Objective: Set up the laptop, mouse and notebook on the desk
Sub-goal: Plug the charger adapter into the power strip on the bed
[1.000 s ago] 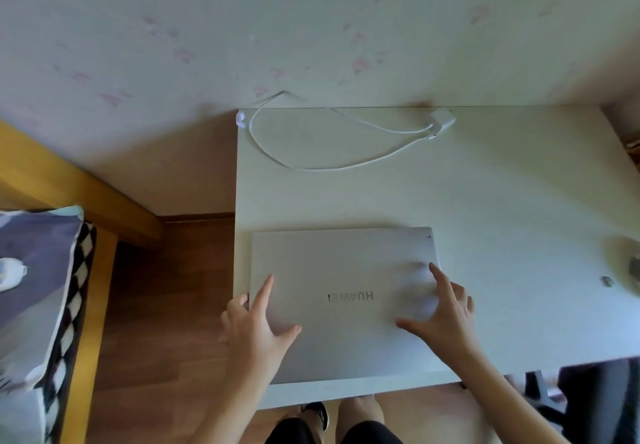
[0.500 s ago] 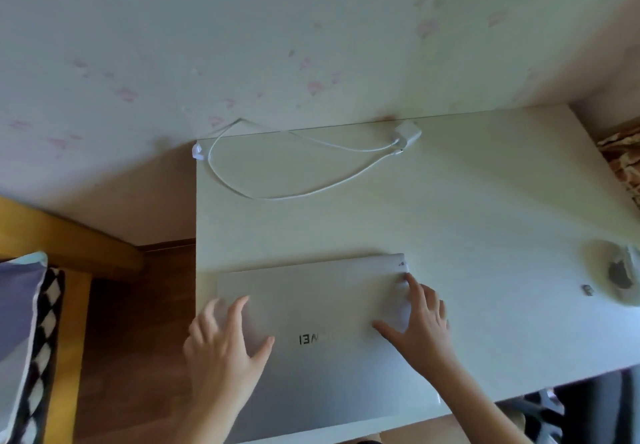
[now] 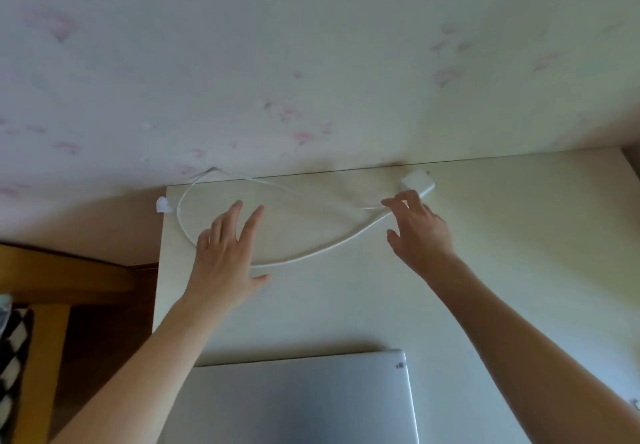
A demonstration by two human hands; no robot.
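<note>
A closed silver laptop [image 3: 298,398] lies at the near edge of the white desk [image 3: 502,253]. Both hands are off it and stretched toward the back of the desk. My left hand [image 3: 228,253] hovers with fingers spread over the loop of a white charger cable [image 3: 311,253]. My right hand [image 3: 419,232] is open, fingertips at the cable just beside the white power adapter [image 3: 419,184] near the wall. Neither hand holds anything. The mouse and the notebook are out of view.
A floral wallpapered wall [image 3: 311,62] rises right behind the desk. A white cable clip [image 3: 162,205] sits at the desk's back left corner. A wooden bed frame [image 3: 52,277] and a checkered cushion [image 3: 14,357] stand to the left, across dark wooden floor.
Both hands left the laptop lid and reached forward to the charger cable at the back. The view tilted up, so the laptop now sits at the bottom and the mouse dropped out of sight.
</note>
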